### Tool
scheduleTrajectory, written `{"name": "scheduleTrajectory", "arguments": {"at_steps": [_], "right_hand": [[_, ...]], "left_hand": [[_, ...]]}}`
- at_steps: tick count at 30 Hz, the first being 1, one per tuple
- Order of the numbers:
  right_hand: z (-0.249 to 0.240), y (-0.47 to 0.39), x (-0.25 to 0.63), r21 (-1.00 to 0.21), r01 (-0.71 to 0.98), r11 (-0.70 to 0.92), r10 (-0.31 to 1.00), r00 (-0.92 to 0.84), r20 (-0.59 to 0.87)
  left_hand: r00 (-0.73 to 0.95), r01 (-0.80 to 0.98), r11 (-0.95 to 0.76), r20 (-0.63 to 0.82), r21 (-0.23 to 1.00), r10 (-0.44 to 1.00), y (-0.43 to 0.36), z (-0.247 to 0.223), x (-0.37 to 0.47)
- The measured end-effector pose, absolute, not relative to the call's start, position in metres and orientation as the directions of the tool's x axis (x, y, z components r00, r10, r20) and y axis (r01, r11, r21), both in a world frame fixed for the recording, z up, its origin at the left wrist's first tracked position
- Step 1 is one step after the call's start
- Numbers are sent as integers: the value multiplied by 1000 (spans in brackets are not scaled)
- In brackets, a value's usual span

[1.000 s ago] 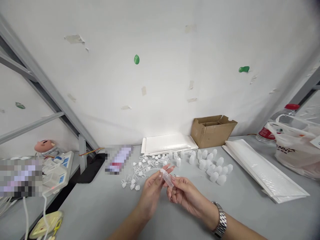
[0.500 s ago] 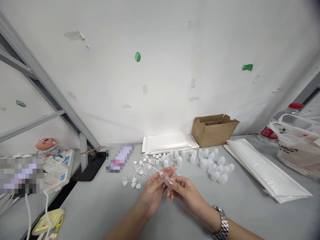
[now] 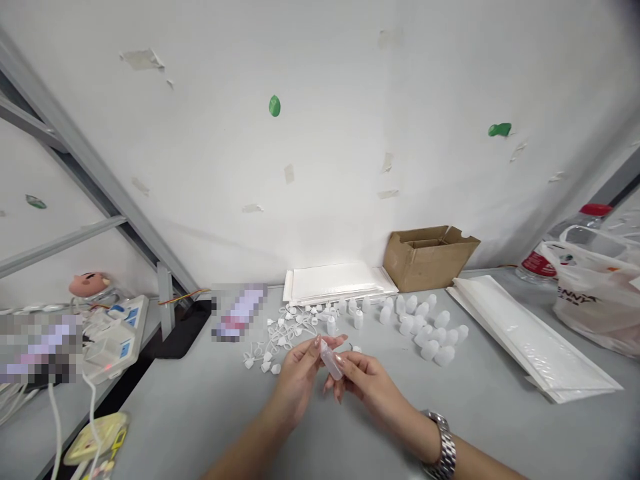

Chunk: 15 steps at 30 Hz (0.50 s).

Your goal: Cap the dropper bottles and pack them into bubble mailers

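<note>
A small translucent white bottle is held tilted between both hands. My left hand pinches its top end, where a white tip shows. My right hand, with a metal watch at the wrist, grips the bottle's body between thumb and fingers. Behind my left hand lies a loose heap of white caps with cords. Two small bottles with tips, one of them a white bottle, stand just beyond the hands. Several more white bottles stand or lie to the right.
White padded envelopes and an open cardboard box stand against the wall. More envelopes lie at the right, beside a plastic bag. A blurred-out item lies left of the caps; a power strip is farther left.
The fingers of my left hand have moved up to the bottle's tip. The bottle now shows more fully, and the cord seen near its tip is gone from there.
</note>
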State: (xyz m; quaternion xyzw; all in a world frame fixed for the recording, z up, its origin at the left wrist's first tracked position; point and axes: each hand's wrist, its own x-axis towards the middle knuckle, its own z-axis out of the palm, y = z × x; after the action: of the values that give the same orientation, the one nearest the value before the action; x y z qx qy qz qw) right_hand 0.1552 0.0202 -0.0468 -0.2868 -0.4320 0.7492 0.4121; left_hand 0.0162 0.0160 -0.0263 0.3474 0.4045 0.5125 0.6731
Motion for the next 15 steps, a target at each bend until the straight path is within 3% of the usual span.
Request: {"name": "scheduleTrajectory", "arguments": {"at_steps": [8,15], "right_hand": [[-46,13,156,-994,-108,-13,967,-253,15],[-50,11,159,-990,13,141,965,-225,134]], "left_hand": [[157,-423,196,-141,885,977,13,-30,24],[190,-481,233,-159,845,969,9,-27,26]]}}
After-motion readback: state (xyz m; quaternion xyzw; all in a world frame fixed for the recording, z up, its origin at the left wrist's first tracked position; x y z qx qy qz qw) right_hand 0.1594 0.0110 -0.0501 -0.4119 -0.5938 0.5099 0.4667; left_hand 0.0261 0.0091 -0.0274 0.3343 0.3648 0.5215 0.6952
